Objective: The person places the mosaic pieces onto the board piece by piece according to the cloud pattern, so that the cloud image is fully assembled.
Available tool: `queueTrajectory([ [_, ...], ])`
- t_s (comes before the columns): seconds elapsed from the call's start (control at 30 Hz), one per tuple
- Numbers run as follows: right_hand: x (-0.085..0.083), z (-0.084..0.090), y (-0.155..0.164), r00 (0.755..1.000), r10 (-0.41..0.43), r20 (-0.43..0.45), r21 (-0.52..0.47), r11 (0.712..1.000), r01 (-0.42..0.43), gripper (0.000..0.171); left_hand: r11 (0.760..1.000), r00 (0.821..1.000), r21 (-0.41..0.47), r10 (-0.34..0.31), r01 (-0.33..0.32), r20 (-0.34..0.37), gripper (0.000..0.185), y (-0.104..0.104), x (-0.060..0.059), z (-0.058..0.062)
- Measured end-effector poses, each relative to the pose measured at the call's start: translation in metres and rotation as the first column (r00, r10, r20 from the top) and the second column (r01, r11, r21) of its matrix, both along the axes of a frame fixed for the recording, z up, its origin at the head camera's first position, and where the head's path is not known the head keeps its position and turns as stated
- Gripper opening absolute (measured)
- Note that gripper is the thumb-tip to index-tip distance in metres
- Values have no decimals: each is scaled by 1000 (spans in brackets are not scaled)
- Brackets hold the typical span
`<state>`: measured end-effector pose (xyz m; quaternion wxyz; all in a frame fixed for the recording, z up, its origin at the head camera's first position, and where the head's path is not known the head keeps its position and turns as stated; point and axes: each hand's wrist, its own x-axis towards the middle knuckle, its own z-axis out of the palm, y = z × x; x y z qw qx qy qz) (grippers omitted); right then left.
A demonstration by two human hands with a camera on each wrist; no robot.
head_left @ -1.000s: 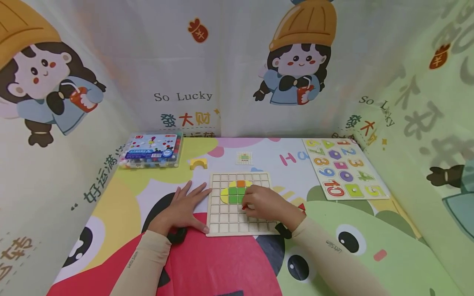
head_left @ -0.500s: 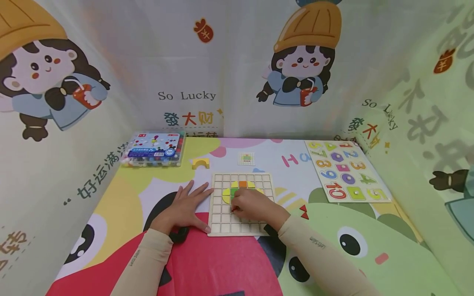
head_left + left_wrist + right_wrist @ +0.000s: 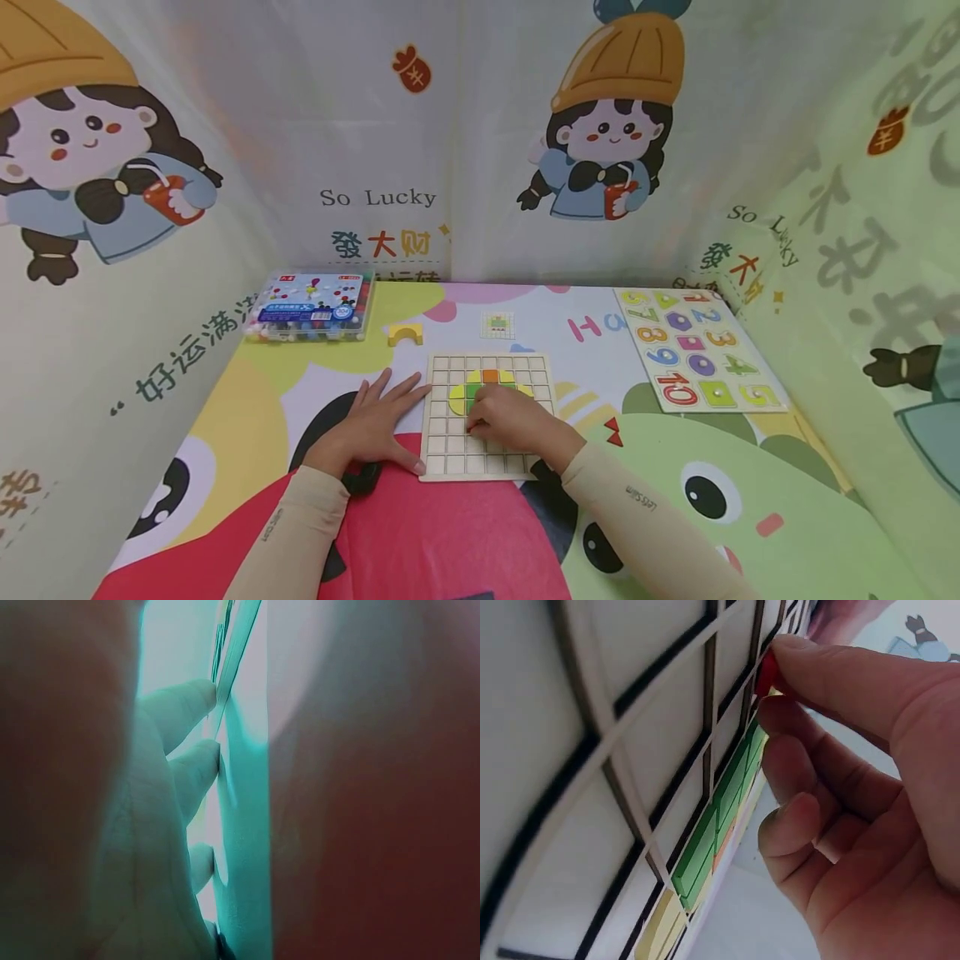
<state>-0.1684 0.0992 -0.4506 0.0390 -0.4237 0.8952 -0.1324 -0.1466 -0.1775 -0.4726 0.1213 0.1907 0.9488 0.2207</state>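
A wooden grid board lies on the table, with yellow, orange and green tiles set in its upper cells. My right hand is over the middle of the board, just below the green tiles. Between thumb and forefinger it pinches a small red tile, right at a cell of the grid; the fingers cover much of its shape. My left hand rests on the table with fingers spread, thumb and fingertips at the board's left edge.
Two red triangles lie right of the board. Behind it are a small pattern card and a yellow arch block. A clear plastic case stands at back left, a number puzzle board at back right.
My right hand has shifted left across the board with the red tile, then stayed nearly still. The red triangles now show beyond the forearm. The left hand has stayed in place.
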Motion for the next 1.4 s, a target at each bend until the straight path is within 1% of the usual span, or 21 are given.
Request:
queueTrajectory([
  [0.2,2,-1,-1,999,-32,33,15,999,31,7,1000,1000,-13,2,-2,4,126,0,0,1],
  [0.4,4,-2,-1,997,-61,50,30,998,59,8,1000,1000,-11,10,-9,20,126,2,1,-1],
  [0.53,6,-1,1,995,-72,75,33,997,70,12,1000,1000,-8,12,-12,21,127,3,1,-3],
  [0.67,10,2,8,991,-83,102,12,997,82,14,1000,1000,-7,14,-14,18,127,4,1,-4],
  [0.8,16,8,26,983,-124,133,-46,990,131,16,1000,1000,-5,12,-12,17,127,5,1,-5],
  [0.93,23,10,55,973,-177,147,-118,974,195,20,1000,1000,1,11,-11,18,127,5,1,-5],
  [1.07,29,9,89,958,-240,156,-183,946,267,22,1000,1000,-9,11,-11,12,128,4,0,-5],
  [1.2,31,5,120,948,-292,129,-253,914,317,21,1000,1000,-16,12,-11,7,128,2,0,-5],
  [1.3,29,4,140,941,-326,88,-299,893,337,19,1000,1000,-12,15,-15,4,128,2,0,-5],
  [1.4,27,4,158,925,-372,74,-312,873,375,16,1000,1000,-12,21,-21,6,128,1,0,-5],
])
